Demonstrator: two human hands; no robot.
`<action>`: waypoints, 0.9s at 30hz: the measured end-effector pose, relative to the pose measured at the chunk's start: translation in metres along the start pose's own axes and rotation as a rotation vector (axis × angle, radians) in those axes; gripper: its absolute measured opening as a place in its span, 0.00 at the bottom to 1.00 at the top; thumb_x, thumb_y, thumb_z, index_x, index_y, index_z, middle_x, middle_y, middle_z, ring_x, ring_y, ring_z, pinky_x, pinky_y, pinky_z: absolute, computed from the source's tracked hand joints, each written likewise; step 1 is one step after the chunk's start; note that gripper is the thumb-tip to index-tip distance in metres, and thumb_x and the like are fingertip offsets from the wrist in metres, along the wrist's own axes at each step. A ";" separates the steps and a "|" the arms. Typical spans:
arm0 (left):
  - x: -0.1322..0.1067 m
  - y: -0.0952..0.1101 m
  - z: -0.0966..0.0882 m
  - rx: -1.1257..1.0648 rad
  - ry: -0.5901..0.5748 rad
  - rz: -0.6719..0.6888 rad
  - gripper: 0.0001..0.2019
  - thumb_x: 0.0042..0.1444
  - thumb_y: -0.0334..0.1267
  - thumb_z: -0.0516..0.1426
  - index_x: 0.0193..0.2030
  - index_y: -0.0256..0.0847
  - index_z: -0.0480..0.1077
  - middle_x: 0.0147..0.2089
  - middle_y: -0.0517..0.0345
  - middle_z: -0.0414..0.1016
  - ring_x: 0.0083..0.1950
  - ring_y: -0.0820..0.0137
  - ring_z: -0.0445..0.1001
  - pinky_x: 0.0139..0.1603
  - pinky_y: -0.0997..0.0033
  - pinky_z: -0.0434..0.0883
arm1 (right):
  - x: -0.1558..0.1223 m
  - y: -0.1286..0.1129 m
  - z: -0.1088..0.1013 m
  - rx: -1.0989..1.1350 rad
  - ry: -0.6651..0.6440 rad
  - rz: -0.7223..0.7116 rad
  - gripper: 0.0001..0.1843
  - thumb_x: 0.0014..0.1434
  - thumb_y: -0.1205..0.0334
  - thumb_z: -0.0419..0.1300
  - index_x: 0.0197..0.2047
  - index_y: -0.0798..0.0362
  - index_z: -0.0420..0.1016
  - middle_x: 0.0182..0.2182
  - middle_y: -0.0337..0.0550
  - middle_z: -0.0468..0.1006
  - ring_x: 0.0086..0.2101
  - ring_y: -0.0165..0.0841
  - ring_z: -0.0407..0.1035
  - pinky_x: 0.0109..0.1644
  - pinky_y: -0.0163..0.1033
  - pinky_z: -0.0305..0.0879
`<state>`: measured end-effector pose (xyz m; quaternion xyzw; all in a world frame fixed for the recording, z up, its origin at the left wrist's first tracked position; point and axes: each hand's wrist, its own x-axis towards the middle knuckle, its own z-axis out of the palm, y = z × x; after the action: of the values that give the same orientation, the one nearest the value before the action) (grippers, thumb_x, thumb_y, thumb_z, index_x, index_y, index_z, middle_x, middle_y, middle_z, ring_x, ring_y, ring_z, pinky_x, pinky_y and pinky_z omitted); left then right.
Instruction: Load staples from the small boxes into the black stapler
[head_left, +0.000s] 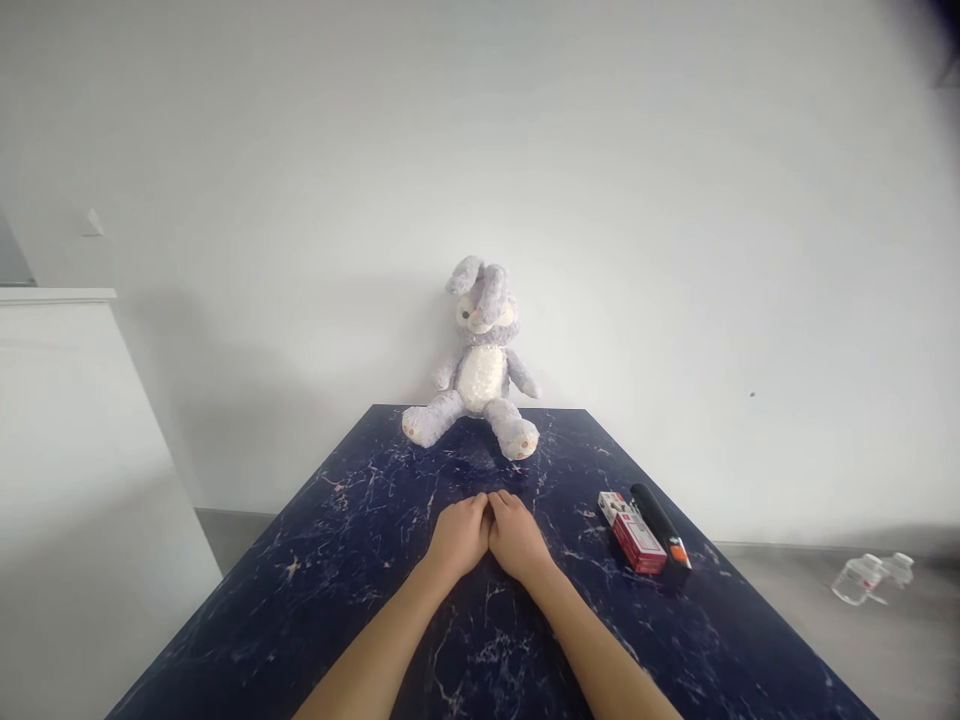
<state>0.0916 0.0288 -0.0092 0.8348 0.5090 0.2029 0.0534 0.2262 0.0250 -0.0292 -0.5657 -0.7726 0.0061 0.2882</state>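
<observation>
At the far edge of the blue marbled table (300, 590), a pale lilac plush rabbit (482, 380) is seated upright before the white wall (675, 200), one ear folded over its face. Nearer, the left hand (459, 535) and right hand (517, 535) are rested side by side, touching, fingers curled under, palms hidden. To the right, red-and-white packaging (637, 543) is placed beside a black elongated object (655, 515); beyond, clear bottles (857, 579) are seen on the floor (817, 640).
</observation>
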 end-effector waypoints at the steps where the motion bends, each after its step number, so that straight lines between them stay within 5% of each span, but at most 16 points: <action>1: 0.000 0.000 0.000 -0.001 -0.002 0.000 0.11 0.68 0.37 0.45 0.45 0.43 0.68 0.44 0.50 0.79 0.45 0.60 0.78 0.42 0.67 0.68 | 0.000 0.000 0.001 0.000 -0.002 0.002 0.16 0.57 0.77 0.48 0.41 0.53 0.71 0.40 0.45 0.74 0.41 0.37 0.65 0.48 0.37 0.58; 27: -0.002 -0.001 0.001 -0.014 0.042 0.007 0.10 0.67 0.35 0.47 0.43 0.43 0.69 0.41 0.52 0.79 0.43 0.60 0.78 0.42 0.66 0.69 | -0.001 -0.002 -0.002 0.007 0.011 -0.012 0.17 0.56 0.78 0.48 0.41 0.53 0.71 0.39 0.44 0.75 0.41 0.36 0.67 0.47 0.36 0.60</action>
<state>0.0906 0.0279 -0.0112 0.8318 0.5055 0.2244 0.0479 0.2257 0.0225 -0.0272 -0.5602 -0.7742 0.0038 0.2946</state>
